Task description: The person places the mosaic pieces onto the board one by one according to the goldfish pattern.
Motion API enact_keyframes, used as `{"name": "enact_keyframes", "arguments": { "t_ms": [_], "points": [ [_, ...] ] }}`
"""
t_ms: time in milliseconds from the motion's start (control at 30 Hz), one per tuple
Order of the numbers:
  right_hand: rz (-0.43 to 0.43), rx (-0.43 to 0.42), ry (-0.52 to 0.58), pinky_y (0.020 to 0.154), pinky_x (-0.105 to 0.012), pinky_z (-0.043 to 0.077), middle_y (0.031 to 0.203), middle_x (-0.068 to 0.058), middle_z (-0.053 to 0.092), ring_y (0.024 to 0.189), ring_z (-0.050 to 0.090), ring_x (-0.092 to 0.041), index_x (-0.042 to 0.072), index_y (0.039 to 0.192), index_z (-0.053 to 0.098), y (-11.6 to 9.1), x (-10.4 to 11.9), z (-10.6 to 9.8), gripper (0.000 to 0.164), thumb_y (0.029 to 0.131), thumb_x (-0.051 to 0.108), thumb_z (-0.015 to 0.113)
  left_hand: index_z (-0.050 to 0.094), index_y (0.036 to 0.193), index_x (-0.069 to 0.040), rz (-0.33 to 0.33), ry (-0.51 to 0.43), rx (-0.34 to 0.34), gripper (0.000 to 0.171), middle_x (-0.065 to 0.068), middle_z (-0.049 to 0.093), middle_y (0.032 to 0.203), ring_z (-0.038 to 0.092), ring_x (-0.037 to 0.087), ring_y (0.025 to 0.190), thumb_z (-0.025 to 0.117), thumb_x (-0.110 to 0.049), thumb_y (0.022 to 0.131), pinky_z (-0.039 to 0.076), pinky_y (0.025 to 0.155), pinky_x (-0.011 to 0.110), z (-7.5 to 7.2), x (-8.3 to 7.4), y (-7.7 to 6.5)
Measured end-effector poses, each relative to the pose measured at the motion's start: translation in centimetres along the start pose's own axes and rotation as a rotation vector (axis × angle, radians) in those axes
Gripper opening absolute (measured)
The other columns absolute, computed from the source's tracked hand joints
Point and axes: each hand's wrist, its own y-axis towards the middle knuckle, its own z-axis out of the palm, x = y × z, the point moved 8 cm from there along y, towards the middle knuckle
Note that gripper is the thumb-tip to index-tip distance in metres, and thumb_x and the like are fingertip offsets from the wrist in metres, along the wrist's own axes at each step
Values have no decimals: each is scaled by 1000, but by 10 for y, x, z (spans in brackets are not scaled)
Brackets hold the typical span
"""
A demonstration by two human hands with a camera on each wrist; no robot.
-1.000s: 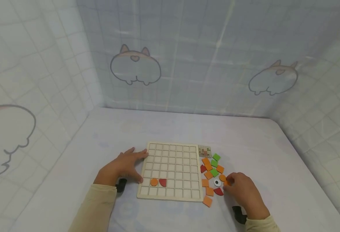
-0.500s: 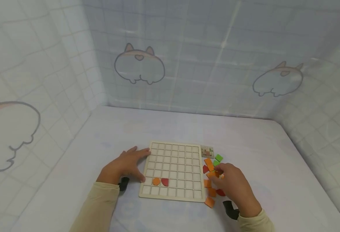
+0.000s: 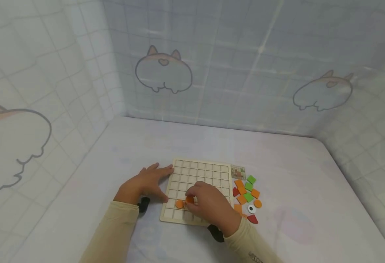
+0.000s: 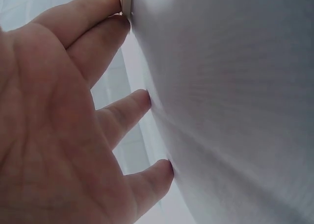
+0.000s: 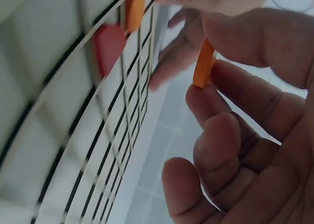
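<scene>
A pale wooden grid board lies on the table. My right hand is over its lower middle and pinches a thin orange piece between thumb and fingers, above the cells. A round orange piece sits in a cell at the lower left. Beside it, a red piece shows in the right wrist view, while my right hand hides it from the head camera. My left hand has its fingers spread, with thumb and fingertips at the board's left edge.
Right of the board lie loose orange squares, green squares, an orange disc, a white eye disc and a red quarter piece. A small pattern card lies at the board's upper right. Fabric walls surround the table.
My right hand has moved left from the loose pieces to above the board, carrying the orange piece. My left hand stays at the board's edge. The head view has shifted slightly.
</scene>
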Motion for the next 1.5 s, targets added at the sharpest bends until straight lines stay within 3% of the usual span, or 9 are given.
{"name": "enact_keyframes", "arguments": {
  "t_ms": [300, 467, 667, 933, 1033, 1167, 1233, 1333, 1500],
  "points": [
    [12, 39, -2, 83, -27, 55, 97, 8, 71, 88, 62, -8, 18, 109, 77, 40, 6, 23, 17, 93, 22, 72, 37, 157, -38, -24, -13, 14, 109, 16, 22, 168, 12, 57, 152, 95, -41, 65, 18, 113, 79, 4, -6, 2],
    [22, 37, -57, 71, -24, 52, 86, 8, 69, 74, 56, -6, 19, 96, 79, 46, 11, 32, 6, 91, 18, 74, 37, 157, -40, -26, -10, 15, 108, 18, 19, 169, 11, 62, 149, 95, -39, 65, 21, 112, 80, 4, -11, 2],
    [36, 18, -138, 61, -22, 48, 79, 8, 64, 65, 51, -6, 19, 90, 80, 51, 17, 34, 7, 92, 19, 73, 37, 157, -39, -32, -8, 11, 109, 19, 19, 169, 12, 63, 148, 95, -38, 65, 21, 112, 80, 1, -13, 2],
    [-18, 64, -224, 60, -23, 49, 83, 7, 62, 70, 54, -8, 21, 93, 81, 57, 30, 34, 6, 91, 25, 76, 40, 157, -31, 7, 4, -21, 108, 8, 35, 165, 14, 41, 157, 95, -39, 65, 14, 120, 71, -2, -12, -1],
    [-33, 68, -248, 63, -24, 53, 90, 7, 64, 77, 57, -9, 22, 101, 80, 51, 32, 31, 12, 92, 27, 76, 39, 157, -32, -16, 1, -17, 108, 9, 34, 165, 14, 41, 157, 95, -39, 65, 15, 119, 73, -1, -9, -1],
    [43, 54, -157, 85, -31, 58, 116, 4, 68, 103, 63, -12, 21, 125, 72, 34, 19, 13, 31, 95, 30, 70, 37, 158, -34, -36, 17, -11, 109, 10, 30, 167, 14, 43, 156, 95, -41, 65, 16, 117, 75, -1, -5, 1],
    [112, 51, -71, 96, -36, 55, 127, 3, 66, 115, 62, -15, 21, 133, 67, 22, 7, 2, 39, 96, 32, 67, 37, 158, -33, -34, 22, -9, 109, 13, 29, 167, 14, 45, 155, 95, -41, 65, 16, 117, 76, -1, -5, 2],
    [202, 15, 41, 101, -43, 53, 134, 1, 64, 121, 62, -20, 20, 136, 65, 0, -16, -18, 43, 96, 37, 66, 36, 159, -33, -36, 24, 5, 110, 14, 27, 167, 14, 47, 155, 94, -43, 66, 16, 117, 75, 1, -4, 3],
    [277, -98, 71, 105, -52, 50, 143, -6, 58, 130, 57, -29, 17, 139, 62, -34, -59, -50, 47, 97, 37, 68, 34, 159, -33, -57, 1, 19, 111, 14, 25, 168, 11, 49, 155, 94, -43, 66, 14, 117, 75, 1, 1, 2]
  ]
}}
